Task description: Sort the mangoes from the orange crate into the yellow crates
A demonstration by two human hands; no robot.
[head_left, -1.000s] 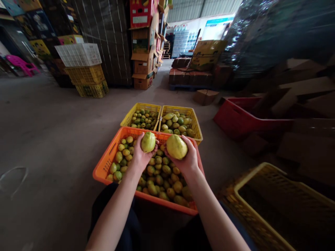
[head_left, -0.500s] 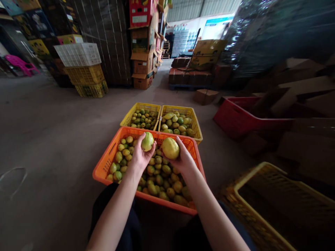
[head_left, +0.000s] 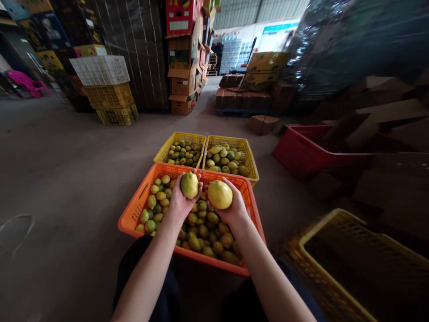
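My left hand (head_left: 181,197) is closed round a yellow-green lemon (head_left: 189,185), whose nubbed end points up. In my right hand (head_left: 236,208) rests a larger, yellower lemon (head_left: 220,194), with the fingers curled about its side and underneath. Both hands are side by side above an orange crate (head_left: 134,217), a small gap between the two fruits. Many loose lemons (head_left: 203,230), yellow to green, lie in that crate, some hidden under my hands and forearms.
Two yellow crates (head_left: 250,150) of sorted-looking fruit touch the orange crate's far side. A yellow crate (head_left: 321,223) stands at my right, a red bin (head_left: 295,154) with cardboard beyond it. Stacked white and yellow crates (head_left: 110,91) and cartons (head_left: 181,85) are farther back.
Both lemons have turned in my hands: the left one now shows its nubbed end upward, the right one a smoother, brighter side. The hands stay nearly in place; the crates have not moved.
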